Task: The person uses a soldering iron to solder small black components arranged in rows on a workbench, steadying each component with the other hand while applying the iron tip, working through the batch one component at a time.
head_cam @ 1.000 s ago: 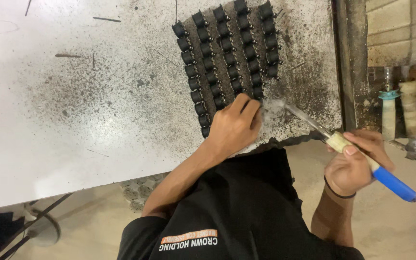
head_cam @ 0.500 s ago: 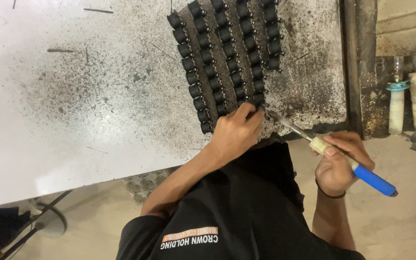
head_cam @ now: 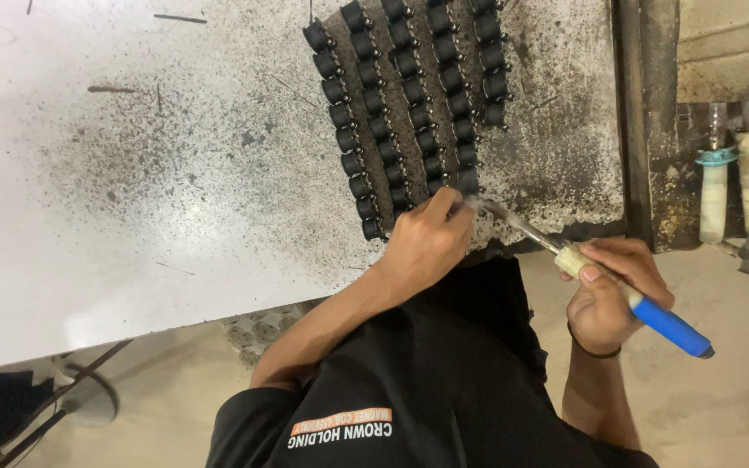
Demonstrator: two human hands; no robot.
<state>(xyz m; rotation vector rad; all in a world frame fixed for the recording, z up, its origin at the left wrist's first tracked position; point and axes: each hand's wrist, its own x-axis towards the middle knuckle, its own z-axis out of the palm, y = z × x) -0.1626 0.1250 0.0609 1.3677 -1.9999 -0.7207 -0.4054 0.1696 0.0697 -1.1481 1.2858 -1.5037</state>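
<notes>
Soldering iron (head_cam: 617, 286), seemingly touching coils (head_cam: 413, 104)

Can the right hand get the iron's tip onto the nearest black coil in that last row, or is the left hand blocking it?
Probably yes. The right hand holds the blue-handled soldering iron with its tip already at the near end of the black coils. The left hand rests beside the tip, fingers on the last row, not across its path.

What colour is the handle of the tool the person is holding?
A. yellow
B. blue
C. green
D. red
B: the right hand grips a soldering-iron-like tool whose handle end sticking out past the hand is bright blue, with a pale cream collar near the metal shaft that points at the rows of small black parts by the left hand.
</notes>
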